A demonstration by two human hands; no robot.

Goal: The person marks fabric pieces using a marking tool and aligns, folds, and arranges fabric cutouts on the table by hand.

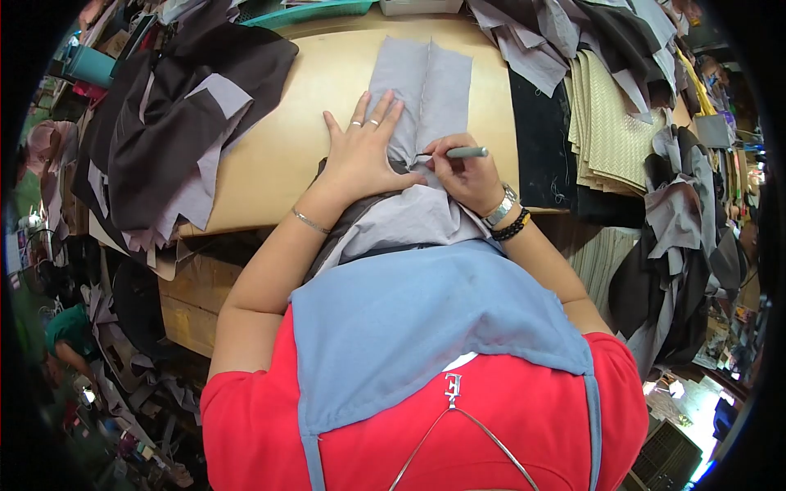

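Observation:
A grey piece of fabric [446,86] with a stitched seam down its middle lies on the wooden table. My left hand [366,155] rests flat on its left edge, fingers spread, with rings on two fingers. My right hand [467,176] is closed around a slim grey-handled tool [468,152]. Its thin dark tip meets the fabric at the lower end of the seam, close to my left thumb; the exact kind of tool is not clear. More grey and dark cloth [401,214] bunches over the table's front edge, against my apron [442,327].
Dark and grey cloth pieces [155,147] are heaped on the table's left. At right lie a black cloth strip [540,139], a stack of cream textured sheets [610,123] and more cloth [675,221]. A teal tray [307,11] stands at the back.

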